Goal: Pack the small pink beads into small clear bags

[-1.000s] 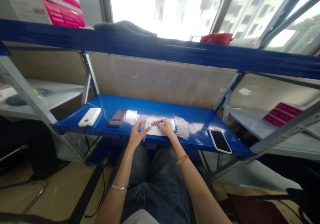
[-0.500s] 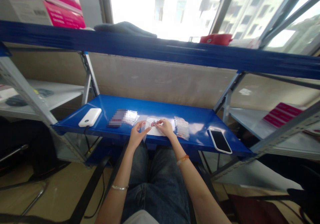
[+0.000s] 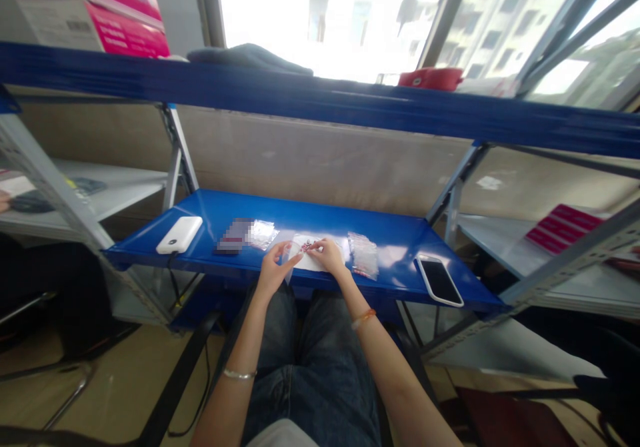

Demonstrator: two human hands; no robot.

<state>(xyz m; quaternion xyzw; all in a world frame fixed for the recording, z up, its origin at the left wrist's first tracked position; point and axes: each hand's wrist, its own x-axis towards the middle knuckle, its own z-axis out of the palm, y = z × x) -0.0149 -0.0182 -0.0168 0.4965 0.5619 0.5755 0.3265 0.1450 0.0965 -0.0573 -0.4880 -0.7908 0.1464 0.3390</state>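
Observation:
On the blue shelf, a white sheet (image 3: 320, 264) lies between my hands, with several small dark red beads (image 3: 306, 245) in a loose heap on it. My left hand (image 3: 275, 265) is curled at the sheet's left side, its fingers closed on a small clear plastic bag (image 3: 292, 252). My right hand (image 3: 327, 256) reaches in from the right, thumb and fingertips pinched together at the edge of the beads. What sits in that pinch is too small to make out. Just right of my right hand lies a stack of clear bags (image 3: 364, 256) with reddish contents.
Left of my hands are another pile of clear bags (image 3: 263, 234) and a blurred dark item (image 3: 234, 236). A white power bank (image 3: 180, 235) with a cable lies at the left end, a phone (image 3: 440, 280) at the right. A blue beam (image 3: 320, 97) crosses above.
My right hand has shifted slightly left, its fingertips closer over the beads. The bead heap looks a little more spread. My left hand stays in place.

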